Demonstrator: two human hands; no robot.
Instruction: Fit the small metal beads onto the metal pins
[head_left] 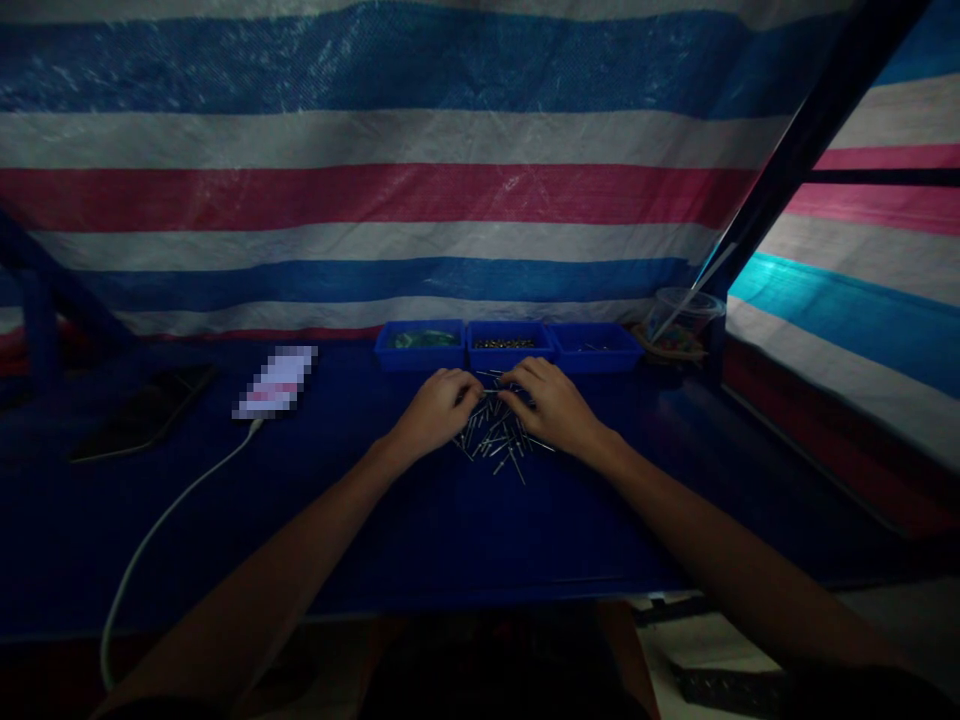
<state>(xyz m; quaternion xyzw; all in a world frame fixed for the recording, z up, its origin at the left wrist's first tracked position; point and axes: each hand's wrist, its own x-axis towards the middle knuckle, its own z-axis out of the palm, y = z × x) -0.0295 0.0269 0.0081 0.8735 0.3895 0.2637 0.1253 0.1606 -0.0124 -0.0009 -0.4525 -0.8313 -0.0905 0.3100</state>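
A loose pile of thin silver blind rivets [499,435] lies on the blue table, pointing in many directions. At the pile's left side, my left hand [439,408] is closed, thumb and fingertips pinched round what looks like a rivet. My right hand [551,402] curls over the pile's right side, its thumb and forefinger closed at the other end of a thin rivet between the hands. The fingertips of both hands are nearly together, and the small parts in them are dim and partly hidden.
Behind the pile stand three blue bins: the left bin [420,357] holds a green bag, the middle bin [510,357] small metal parts, the right bin [600,360] a few pins. A clear tub [686,305] is at right. Leftward lie a cabled phone [277,383] and a dark tablet-like device [146,412].
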